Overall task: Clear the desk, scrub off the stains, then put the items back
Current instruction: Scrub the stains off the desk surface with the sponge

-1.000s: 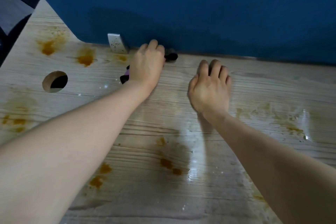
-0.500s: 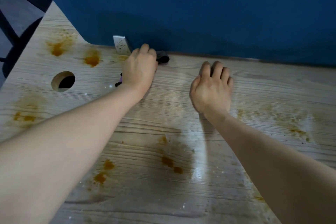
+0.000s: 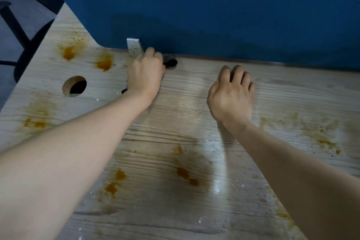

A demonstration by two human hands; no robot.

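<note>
A pale wooden desk (image 3: 194, 103) carries orange-brown stains: two at the far left (image 3: 68, 52), one by the back edge (image 3: 104, 64), several in the middle (image 3: 187, 175) and a faint smear on the right (image 3: 319, 136). My left hand (image 3: 145, 75) is closed on a dark scrubbing tool (image 3: 170, 61) and presses it on the desk at the back edge; a dark end with a bit of purple shows under the wrist. My right hand (image 3: 232, 95) rests on the desk with curled fingers, holding nothing.
A blue partition (image 3: 214, 15) runs along the back edge. A metal bracket (image 3: 134, 46) stands just left of my left hand. A round cable hole (image 3: 75, 86) lies at the left. Wet sheen covers the middle of the desk. A dark chair base shows beyond the left edge.
My left hand has slid the scrubbing tool leftward along the back edge toward the metal bracket. My right hand has stayed in place.
</note>
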